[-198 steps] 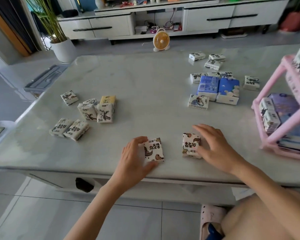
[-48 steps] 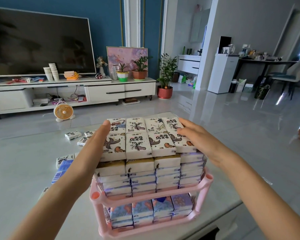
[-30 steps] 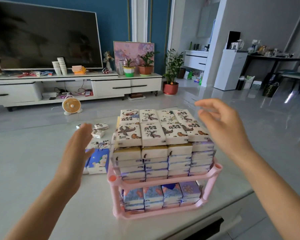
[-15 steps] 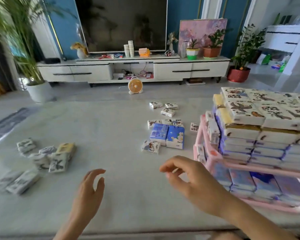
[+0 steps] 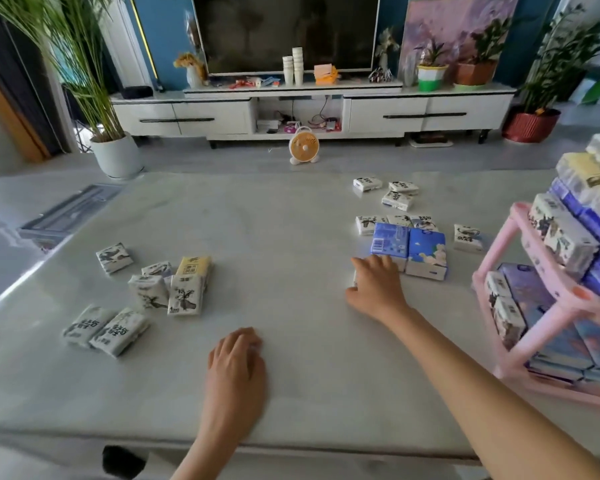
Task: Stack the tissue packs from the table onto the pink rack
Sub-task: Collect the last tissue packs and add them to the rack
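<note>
Probably light and squashy, the pack (image 5: 354, 282) wants a side pinch; right fingers (image 5: 378, 268) cover it, grip unclear; left fingers (image 5: 238, 341) lie slack on the counter (image 5: 291, 237).

Dark blue back wall (image 5: 167, 36) behind a big black flat TV screen (image 5: 284, 29). Below it a long low white TV cabinet with black handles (image 5: 388, 116), stacked white paper cups (image 5: 293, 65) and a pink-purple painting (image 5: 458, 26) on top. Glossy grey tiled floor (image 5: 222, 157) with a small round orange-and-white fan (image 5: 304, 150). Tall green palm in white pot (image 5: 116, 155) at left, leafy plant in red pot (image 5: 530, 124) at right. Daylight sheen on the pale grey marble surface (image 5: 274, 220).
</note>
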The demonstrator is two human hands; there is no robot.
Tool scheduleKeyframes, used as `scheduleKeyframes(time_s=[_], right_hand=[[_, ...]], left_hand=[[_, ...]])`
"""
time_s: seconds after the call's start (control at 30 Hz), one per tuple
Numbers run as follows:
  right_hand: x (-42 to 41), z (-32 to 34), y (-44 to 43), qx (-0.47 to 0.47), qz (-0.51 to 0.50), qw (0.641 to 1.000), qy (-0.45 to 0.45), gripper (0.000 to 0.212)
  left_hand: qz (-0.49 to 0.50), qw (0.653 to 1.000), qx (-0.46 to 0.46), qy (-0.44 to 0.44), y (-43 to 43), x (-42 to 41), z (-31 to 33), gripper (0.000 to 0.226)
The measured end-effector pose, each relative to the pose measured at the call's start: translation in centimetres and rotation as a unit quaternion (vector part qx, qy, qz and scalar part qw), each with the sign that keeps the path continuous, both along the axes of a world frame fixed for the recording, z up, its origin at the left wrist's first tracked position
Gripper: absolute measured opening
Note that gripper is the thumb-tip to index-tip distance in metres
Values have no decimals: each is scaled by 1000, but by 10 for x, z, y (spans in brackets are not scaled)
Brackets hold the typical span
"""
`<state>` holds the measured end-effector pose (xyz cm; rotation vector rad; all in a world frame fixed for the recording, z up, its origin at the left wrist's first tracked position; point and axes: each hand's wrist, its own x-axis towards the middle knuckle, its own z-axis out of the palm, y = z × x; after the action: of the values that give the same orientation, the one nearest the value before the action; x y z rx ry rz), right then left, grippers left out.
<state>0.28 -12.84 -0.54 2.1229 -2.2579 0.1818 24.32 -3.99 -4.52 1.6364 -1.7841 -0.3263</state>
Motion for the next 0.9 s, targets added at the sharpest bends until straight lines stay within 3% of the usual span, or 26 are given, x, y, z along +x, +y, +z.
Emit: scheduleKeyframes(time_s=[0.1,0.2,0.3,0.37,0.43,0.5,0.57,0.73,0.9], right_hand=[[14,-15,21,-56,66,992,-92,49],[40,-27,70,-95,223,938,-250,40],[54,-25,94,-184,272,902,-281,27],[58,-25,89,-262,226,900,-266,29],[52,-28,75,-278,119,929,-212,50],[37,-33,64,-209,1,959,-189,80],[25,-34,58,-108,-85,968,-211,97],[18,-34,54,-113,-101,961,-229,78],[15,-27,61,-136,-83,924,-349,79]], left_hand=[[6,1000,9,22,0,0,2,27],[14,998,5,53,0,1,3,22],[30,994,10,102,2,-1,9,23],[33,993,11,112,5,0,10,24],[30,993,11,115,7,3,8,24],[19,995,6,101,9,3,7,24],[6,998,-5,67,9,2,5,23],[-14,1000,-12,11,12,-1,1,24],[27,994,-56,91,16,3,5,23]])
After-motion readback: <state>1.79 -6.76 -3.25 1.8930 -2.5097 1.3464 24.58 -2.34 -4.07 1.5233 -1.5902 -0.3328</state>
